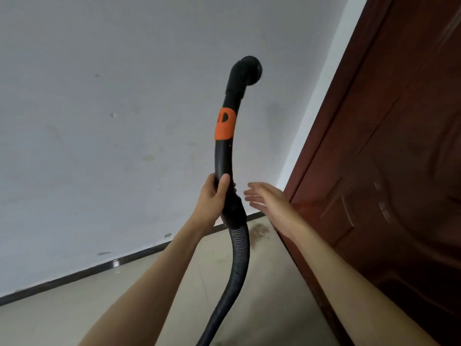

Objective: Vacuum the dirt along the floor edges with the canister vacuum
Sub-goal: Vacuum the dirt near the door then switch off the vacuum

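Two hands: the left hand (213, 196) near the middle and the right hand (268, 199) just toward 3 o'clock of it. One vacuum hose (225, 156) with one orange band (225, 124) and one round nozzle (250, 71) toward 12 o'clock. One dirt patch (259, 232) toward 6 o'clock of the right hand, one brown door (389, 171) at 3 o'clock, and one dark baseboard (117, 264) toward 7 o'clock.

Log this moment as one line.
left hand: grips vacuum wand | right hand: open, beside wand | nozzle: raised | dirt: floor corner

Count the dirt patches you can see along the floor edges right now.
1. A brownish dirt patch lies on the floor in the corner where the baseboard meets the door, right of the hose. The arms and hose may hide more.
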Demonstrator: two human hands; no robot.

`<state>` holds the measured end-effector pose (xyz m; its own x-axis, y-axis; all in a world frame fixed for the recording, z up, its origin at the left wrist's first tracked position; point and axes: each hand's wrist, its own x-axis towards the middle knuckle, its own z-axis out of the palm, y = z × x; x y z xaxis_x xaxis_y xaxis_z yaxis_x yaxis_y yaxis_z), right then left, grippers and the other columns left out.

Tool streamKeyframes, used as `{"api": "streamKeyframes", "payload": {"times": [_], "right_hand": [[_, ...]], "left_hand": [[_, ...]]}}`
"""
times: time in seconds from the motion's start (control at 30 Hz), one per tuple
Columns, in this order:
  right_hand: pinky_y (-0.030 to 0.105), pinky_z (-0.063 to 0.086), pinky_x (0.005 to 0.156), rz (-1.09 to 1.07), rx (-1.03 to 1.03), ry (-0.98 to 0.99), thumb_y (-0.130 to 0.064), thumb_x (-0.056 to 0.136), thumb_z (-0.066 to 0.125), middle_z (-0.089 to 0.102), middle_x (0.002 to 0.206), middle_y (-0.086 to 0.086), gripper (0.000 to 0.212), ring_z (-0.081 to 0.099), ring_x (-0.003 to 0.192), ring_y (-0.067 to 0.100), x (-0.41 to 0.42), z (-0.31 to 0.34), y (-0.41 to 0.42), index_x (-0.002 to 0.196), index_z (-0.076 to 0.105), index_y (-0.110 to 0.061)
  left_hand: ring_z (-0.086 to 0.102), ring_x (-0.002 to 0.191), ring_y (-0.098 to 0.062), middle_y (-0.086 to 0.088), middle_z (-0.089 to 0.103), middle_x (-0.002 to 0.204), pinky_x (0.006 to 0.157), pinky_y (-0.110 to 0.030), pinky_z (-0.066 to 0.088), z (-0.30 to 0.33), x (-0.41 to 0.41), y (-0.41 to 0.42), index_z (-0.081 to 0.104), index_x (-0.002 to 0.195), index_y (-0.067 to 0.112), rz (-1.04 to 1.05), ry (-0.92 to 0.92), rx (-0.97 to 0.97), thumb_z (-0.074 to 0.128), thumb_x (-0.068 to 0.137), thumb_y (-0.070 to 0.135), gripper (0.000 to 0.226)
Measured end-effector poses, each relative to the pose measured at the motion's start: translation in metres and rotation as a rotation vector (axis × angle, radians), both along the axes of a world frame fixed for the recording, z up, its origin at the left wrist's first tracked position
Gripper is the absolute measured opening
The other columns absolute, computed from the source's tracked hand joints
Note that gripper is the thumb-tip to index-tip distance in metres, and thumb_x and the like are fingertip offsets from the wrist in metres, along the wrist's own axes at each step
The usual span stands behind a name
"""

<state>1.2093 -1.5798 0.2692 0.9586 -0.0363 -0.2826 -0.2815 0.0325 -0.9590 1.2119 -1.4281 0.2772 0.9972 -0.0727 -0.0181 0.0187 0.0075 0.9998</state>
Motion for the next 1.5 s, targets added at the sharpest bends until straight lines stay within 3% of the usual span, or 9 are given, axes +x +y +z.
{"api": "streamKeyframes", "payload": {"times": [0.17,0.3,0.43,0.63,0.73,0.87,1.1,1.37,1.5], "right_hand": [[0.021,0.05,0.088,0.389,-0.211,0.058,-0.01,0.087,0.071,0.068,0.112,-0.004,0.028,0.064,0.106,0.01,0.031,-0.074,-0.02,0.107,0.06,-0.028],[0.036,0.05,0.091,0.417,-0.406,0.024,-0.015,0.082,0.075,0.069,0.106,0.002,0.031,0.065,0.102,0.018,0.064,-0.117,-0.015,0.11,0.062,-0.016],[0.035,0.05,0.094,0.496,-0.349,0.016,-0.014,0.085,0.072,0.071,0.11,0.007,0.033,0.066,0.104,0.018,0.087,-0.144,-0.015,0.116,0.064,-0.007],[0.029,0.048,0.093,0.702,-0.246,0.14,-0.007,0.087,0.071,0.07,0.113,0.015,0.026,0.065,0.1,0.016,0.122,-0.188,-0.044,0.111,0.067,0.001],[0.02,0.047,0.092,0.795,-0.154,0.245,-0.007,0.087,0.071,0.071,0.11,0.006,0.021,0.064,0.096,0.006,0.126,-0.227,-0.051,0.108,0.068,-0.009],[0.025,0.047,0.095,0.807,-0.137,0.308,-0.006,0.086,0.072,0.07,0.115,0.009,0.026,0.064,0.103,0.015,0.125,-0.294,-0.066,0.111,0.067,-0.007],[0.008,0.047,0.073,0.875,-0.198,0.407,-0.018,0.087,0.074,0.071,0.094,-0.014,0.015,0.064,0.084,-0.007,0.12,-0.398,-0.108,0.095,0.067,-0.028],[0.016,0.052,0.074,0.773,-0.329,0.418,-0.012,0.085,0.073,0.07,0.09,-0.009,0.022,0.066,0.083,0.004,0.114,-0.513,-0.141,0.102,0.066,-0.025],[0.023,0.054,0.082,0.741,-0.315,0.421,-0.018,0.086,0.074,0.068,0.106,-0.001,0.033,0.067,0.096,0.014,0.115,-0.562,-0.145,0.116,0.061,-0.023]], "left_hand": [[0.06,0.075,-0.017,-0.006,0.057,0.085,0.066,-0.021,0.053,-0.031,0.061,-0.016,0.047,0.104,0.003,0.111,0.076,-0.14,0.036,0.103,0.032,0.031],[0.057,0.062,-0.007,-0.002,0.055,0.074,0.057,-0.019,0.051,-0.065,0.097,-0.032,0.046,0.095,0.01,0.236,0.071,-0.113,0.043,0.101,0.033,0.024],[0.049,0.049,-0.01,0.005,0.051,0.055,0.049,-0.028,0.047,-0.088,0.128,-0.045,0.044,0.085,0.018,0.417,0.041,-0.089,0.051,0.096,0.035,0.021],[0.049,0.047,-0.016,-0.002,0.052,0.053,0.046,-0.023,0.043,-0.145,0.159,-0.048,0.043,0.091,0.009,0.335,0.174,-0.139,0.042,0.1,0.042,0.034],[0.049,0.048,-0.016,-0.004,0.052,0.055,0.047,-0.022,0.043,-0.184,0.158,-0.054,0.043,0.097,0.009,0.262,0.211,-0.113,0.041,0.1,0.043,0.034],[0.049,0.051,-0.017,-0.007,0.051,0.059,0.049,-0.024,0.045,-0.252,0.155,-0.069,0.044,0.096,0.009,0.278,0.261,-0.105,0.039,0.1,0.043,0.035],[0.05,0.051,-0.016,0.0,0.052,0.055,0.054,-0.027,0.045,-0.377,0.143,-0.096,0.045,0.088,0.012,0.377,0.402,-0.239,0.039,0.1,0.045,0.036],[0.068,0.07,-0.02,-0.007,0.053,0.08,0.077,-0.041,0.056,-0.51,0.132,-0.103,0.046,0.1,0.005,0.321,0.55,-0.224,0.038,0.103,0.036,0.032],[0.064,0.1,-0.026,-0.017,0.057,0.107,0.085,-0.035,0.054,-0.568,0.116,-0.096,0.044,0.12,0.0,0.318,0.652,-0.189,0.036,0.103,0.036,0.041]]}}
